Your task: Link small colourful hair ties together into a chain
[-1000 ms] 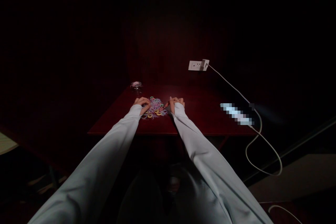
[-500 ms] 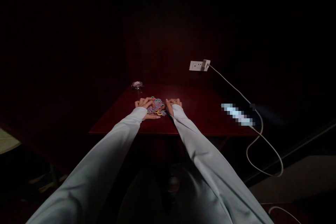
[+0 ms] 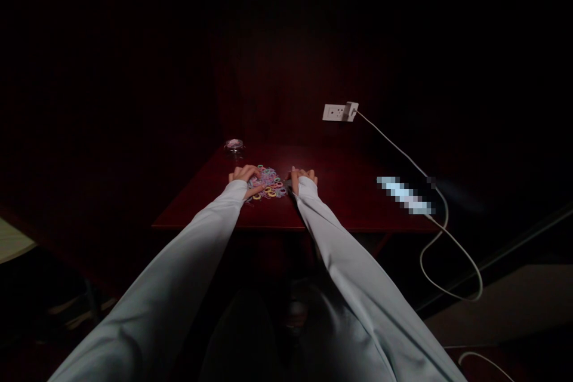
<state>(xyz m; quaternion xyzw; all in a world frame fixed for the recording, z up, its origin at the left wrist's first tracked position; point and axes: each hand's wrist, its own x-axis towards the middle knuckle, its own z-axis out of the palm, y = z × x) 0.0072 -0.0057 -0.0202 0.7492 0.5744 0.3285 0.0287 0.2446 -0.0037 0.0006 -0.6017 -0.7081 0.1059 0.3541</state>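
Observation:
A heap of small coloured elastic rings (image 3: 269,182) lies on a dark red table (image 3: 349,203) in a dim room. My left hand (image 3: 248,178) rests at the heap's left side, fingers curled onto the rings and thumb beneath them. My right hand (image 3: 302,178) sits at the heap's right edge with its fingers bent down on the table. Both arms wear pale long sleeves. Whether either hand pinches a ring is too small to make out.
A small glass jar (image 3: 233,147) stands behind the heap near the table's back left corner. A lit phone (image 3: 405,194) lies on the right of the table, its white cable (image 3: 430,245) running to a wall socket (image 3: 339,111).
My left hand pushed inward over the rings, then drew back a little to the left. My right hand shifted slightly right. The heap looks a bit more spread out again.

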